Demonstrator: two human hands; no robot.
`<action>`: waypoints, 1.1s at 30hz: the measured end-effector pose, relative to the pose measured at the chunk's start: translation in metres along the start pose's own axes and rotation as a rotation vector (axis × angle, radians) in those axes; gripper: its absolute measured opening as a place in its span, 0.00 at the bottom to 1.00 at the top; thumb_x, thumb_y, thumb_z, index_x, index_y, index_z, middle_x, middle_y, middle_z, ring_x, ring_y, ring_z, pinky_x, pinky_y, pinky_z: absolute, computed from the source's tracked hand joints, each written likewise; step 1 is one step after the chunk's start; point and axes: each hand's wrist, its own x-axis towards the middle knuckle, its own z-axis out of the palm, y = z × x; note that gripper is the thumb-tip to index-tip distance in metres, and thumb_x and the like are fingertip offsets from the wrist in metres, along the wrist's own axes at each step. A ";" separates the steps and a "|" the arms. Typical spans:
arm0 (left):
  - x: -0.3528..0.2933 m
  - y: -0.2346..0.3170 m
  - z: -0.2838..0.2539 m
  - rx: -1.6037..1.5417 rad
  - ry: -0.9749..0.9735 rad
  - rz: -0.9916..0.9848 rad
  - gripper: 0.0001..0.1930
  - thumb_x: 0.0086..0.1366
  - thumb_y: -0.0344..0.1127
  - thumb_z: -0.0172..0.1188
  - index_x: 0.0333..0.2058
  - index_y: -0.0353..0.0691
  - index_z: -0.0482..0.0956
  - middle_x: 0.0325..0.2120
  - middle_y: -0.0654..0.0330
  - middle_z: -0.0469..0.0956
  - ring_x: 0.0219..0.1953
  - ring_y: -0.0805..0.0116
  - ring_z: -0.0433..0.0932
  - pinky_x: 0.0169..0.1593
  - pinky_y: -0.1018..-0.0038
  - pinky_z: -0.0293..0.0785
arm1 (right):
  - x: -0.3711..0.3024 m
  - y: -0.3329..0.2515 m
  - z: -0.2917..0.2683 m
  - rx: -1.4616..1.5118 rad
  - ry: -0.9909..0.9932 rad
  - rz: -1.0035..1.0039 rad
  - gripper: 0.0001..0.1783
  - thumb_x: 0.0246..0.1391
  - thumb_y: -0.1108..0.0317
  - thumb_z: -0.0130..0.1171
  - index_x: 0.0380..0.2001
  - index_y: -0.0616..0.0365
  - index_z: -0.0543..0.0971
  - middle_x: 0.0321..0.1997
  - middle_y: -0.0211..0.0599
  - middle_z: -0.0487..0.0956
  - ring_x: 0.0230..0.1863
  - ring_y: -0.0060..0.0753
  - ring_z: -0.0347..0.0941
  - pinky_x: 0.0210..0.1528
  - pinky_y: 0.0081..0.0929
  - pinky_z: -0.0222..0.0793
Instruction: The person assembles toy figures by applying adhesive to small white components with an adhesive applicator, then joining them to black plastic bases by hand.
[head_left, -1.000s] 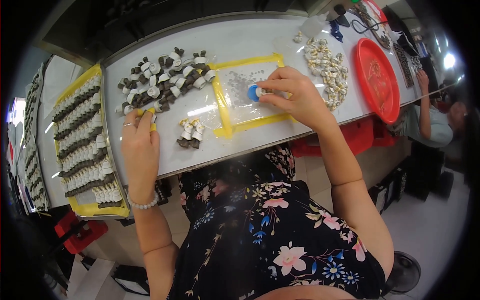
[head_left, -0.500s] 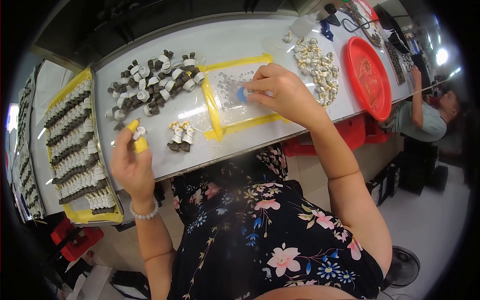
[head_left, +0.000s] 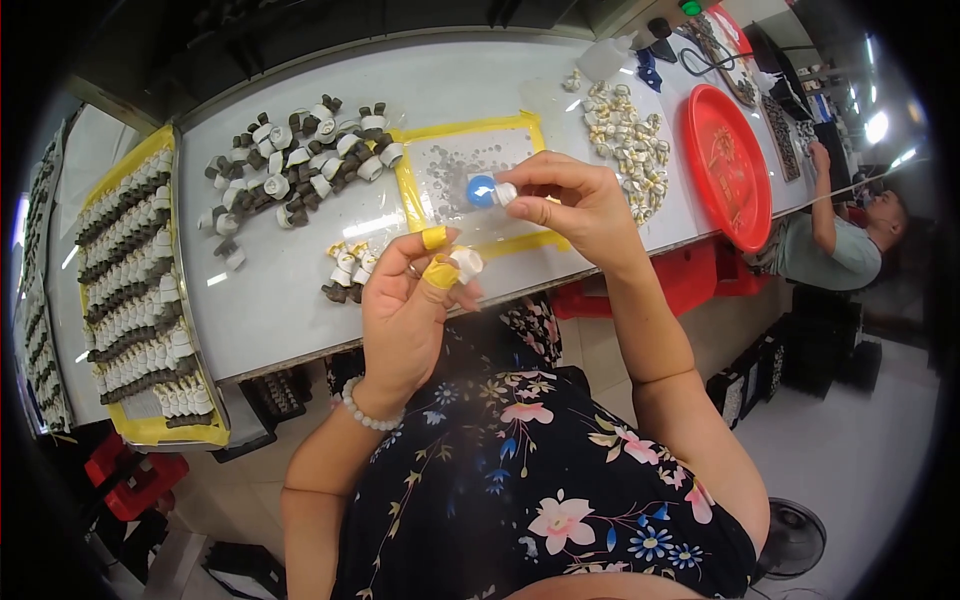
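My left hand (head_left: 405, 305), with yellow wraps on two fingertips, pinches a small white figurine part (head_left: 467, 264) near the table's front edge. Just to the right, my right hand (head_left: 575, 205) grips a small white piece with a round blue end (head_left: 483, 191) between thumb and fingers; its exact kind is unclear. Below that blue end lies a clear sheet (head_left: 440, 165) dotted with wet-looking spots and framed by yellow tape (head_left: 470, 126). Beside my left hand, two white figurines (head_left: 346, 270) with dark feet and yellow tops lie together, partly covered by the hand.
White-and-dark figurine parts (head_left: 290, 160) are heaped at the back left. A yellow-edged tray (head_left: 215, 433) at far left carries rows of figurines. Small white-and-yellow parts (head_left: 628, 140) lie right of the sheet, before a red tray (head_left: 697, 150). Another person (head_left: 830, 240) sits at far right.
My left hand has moved right from beside the heap, bringing the white figurine part close to my right hand. My right hand has lifted the blue-ended piece and turned it toward me.
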 end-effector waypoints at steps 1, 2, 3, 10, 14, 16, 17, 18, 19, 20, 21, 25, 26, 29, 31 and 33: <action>0.000 -0.001 0.000 -0.009 0.017 -0.039 0.11 0.68 0.34 0.49 0.44 0.34 0.70 0.36 0.53 0.77 0.26 0.71 0.75 0.28 0.80 0.72 | -0.002 -0.003 0.001 0.053 -0.008 0.024 0.15 0.44 0.76 0.65 0.39 0.65 0.80 0.36 0.35 0.77 0.36 0.21 0.71 0.39 0.17 0.68; 0.000 -0.003 -0.001 -0.016 0.035 -0.078 0.11 0.68 0.36 0.49 0.43 0.35 0.70 0.33 0.52 0.77 0.27 0.71 0.74 0.29 0.81 0.72 | -0.005 -0.006 0.003 0.055 -0.008 0.027 0.15 0.44 0.76 0.65 0.39 0.65 0.80 0.36 0.35 0.77 0.36 0.21 0.71 0.39 0.17 0.68; 0.000 -0.004 -0.002 -0.015 0.037 -0.080 0.11 0.68 0.36 0.49 0.43 0.35 0.70 0.33 0.52 0.77 0.27 0.71 0.74 0.29 0.81 0.72 | -0.007 -0.011 0.004 0.068 -0.026 0.027 0.15 0.44 0.77 0.65 0.39 0.65 0.80 0.37 0.36 0.77 0.36 0.21 0.71 0.38 0.16 0.68; 0.002 -0.014 -0.003 -0.053 0.056 0.003 0.07 0.67 0.34 0.51 0.37 0.36 0.70 0.30 0.55 0.77 0.23 0.72 0.75 0.23 0.81 0.70 | -0.019 -0.023 0.014 -0.027 -0.093 -0.092 0.14 0.40 0.76 0.67 0.35 0.65 0.81 0.33 0.36 0.78 0.34 0.24 0.72 0.36 0.18 0.67; 0.002 -0.018 -0.004 -0.051 0.073 0.037 0.06 0.66 0.32 0.53 0.37 0.35 0.70 0.31 0.57 0.78 0.22 0.72 0.75 0.22 0.81 0.70 | -0.022 -0.021 0.019 -0.039 -0.082 -0.084 0.14 0.40 0.76 0.67 0.35 0.64 0.81 0.31 0.36 0.79 0.33 0.25 0.73 0.36 0.19 0.68; 0.003 -0.020 -0.003 -0.050 0.084 0.046 0.06 0.65 0.32 0.54 0.36 0.35 0.70 0.31 0.57 0.78 0.22 0.73 0.75 0.22 0.82 0.70 | -0.023 -0.017 0.020 -0.063 -0.085 -0.101 0.14 0.39 0.76 0.67 0.35 0.63 0.82 0.31 0.36 0.79 0.32 0.26 0.74 0.35 0.19 0.68; 0.003 -0.021 -0.003 -0.049 0.094 0.057 0.06 0.65 0.31 0.54 0.36 0.35 0.70 0.31 0.58 0.78 0.22 0.74 0.75 0.22 0.82 0.69 | -0.023 -0.017 0.021 -0.063 -0.085 -0.100 0.14 0.39 0.76 0.67 0.35 0.63 0.82 0.31 0.36 0.79 0.32 0.26 0.74 0.35 0.19 0.68; 0.003 -0.023 -0.003 -0.049 0.094 0.056 0.06 0.65 0.31 0.54 0.36 0.35 0.70 0.31 0.58 0.78 0.22 0.74 0.75 0.22 0.82 0.69 | -0.024 -0.016 0.021 -0.076 -0.081 -0.106 0.14 0.39 0.76 0.67 0.35 0.63 0.82 0.30 0.36 0.79 0.32 0.26 0.74 0.35 0.19 0.68; 0.002 -0.025 -0.003 -0.003 0.097 0.089 0.05 0.65 0.30 0.54 0.35 0.35 0.70 0.31 0.58 0.78 0.22 0.74 0.75 0.23 0.83 0.69 | -0.025 -0.015 0.021 -0.088 -0.077 -0.112 0.14 0.39 0.76 0.67 0.35 0.63 0.82 0.30 0.36 0.79 0.32 0.26 0.75 0.34 0.19 0.68; 0.002 -0.027 -0.004 0.043 0.100 0.122 0.05 0.64 0.30 0.55 0.35 0.35 0.70 0.31 0.58 0.78 0.22 0.75 0.74 0.23 0.83 0.69 | -0.026 -0.015 0.022 -0.088 -0.074 -0.111 0.14 0.39 0.76 0.67 0.35 0.63 0.82 0.30 0.36 0.79 0.32 0.26 0.75 0.34 0.19 0.68; 0.002 -0.029 -0.004 0.043 0.097 0.119 0.05 0.64 0.30 0.55 0.35 0.35 0.70 0.31 0.58 0.78 0.22 0.75 0.74 0.23 0.83 0.69 | -0.027 -0.014 0.023 -0.096 -0.070 -0.105 0.15 0.39 0.76 0.67 0.35 0.63 0.82 0.30 0.36 0.79 0.31 0.26 0.75 0.34 0.19 0.68; 0.003 -0.027 -0.001 0.101 0.107 0.152 0.05 0.64 0.29 0.55 0.34 0.34 0.70 0.30 0.58 0.78 0.22 0.76 0.74 0.23 0.84 0.68 | -0.031 -0.010 0.023 -0.098 -0.053 -0.113 0.15 0.39 0.76 0.67 0.35 0.62 0.82 0.30 0.36 0.80 0.31 0.27 0.75 0.34 0.20 0.68; 0.003 -0.026 -0.001 0.115 0.119 0.134 0.05 0.64 0.29 0.55 0.34 0.34 0.70 0.30 0.58 0.78 0.22 0.75 0.74 0.23 0.84 0.69 | -0.031 -0.009 0.023 -0.109 -0.033 -0.111 0.15 0.39 0.76 0.67 0.35 0.62 0.82 0.30 0.36 0.80 0.31 0.27 0.75 0.34 0.20 0.68; -0.001 -0.017 -0.002 0.115 0.035 0.077 0.07 0.64 0.28 0.54 0.39 0.32 0.70 0.32 0.55 0.77 0.26 0.72 0.76 0.27 0.82 0.71 | -0.029 -0.008 0.019 -0.005 -0.092 -0.135 0.16 0.39 0.76 0.68 0.37 0.63 0.81 0.31 0.38 0.79 0.32 0.28 0.75 0.35 0.21 0.68; -0.008 -0.002 -0.001 0.171 -0.085 0.055 0.10 0.64 0.25 0.53 0.43 0.30 0.69 0.37 0.51 0.76 0.33 0.68 0.78 0.36 0.77 0.76 | -0.030 -0.012 0.012 -0.009 -0.090 -0.147 0.17 0.39 0.75 0.68 0.37 0.62 0.81 0.31 0.39 0.79 0.32 0.29 0.75 0.36 0.22 0.68; -0.016 0.011 -0.008 0.274 -0.094 0.151 0.10 0.63 0.23 0.54 0.43 0.29 0.69 0.38 0.51 0.76 0.35 0.67 0.78 0.39 0.76 0.76 | -0.033 -0.014 -0.001 -0.107 -0.073 -0.199 0.19 0.39 0.74 0.68 0.39 0.62 0.80 0.34 0.39 0.79 0.34 0.32 0.75 0.39 0.25 0.69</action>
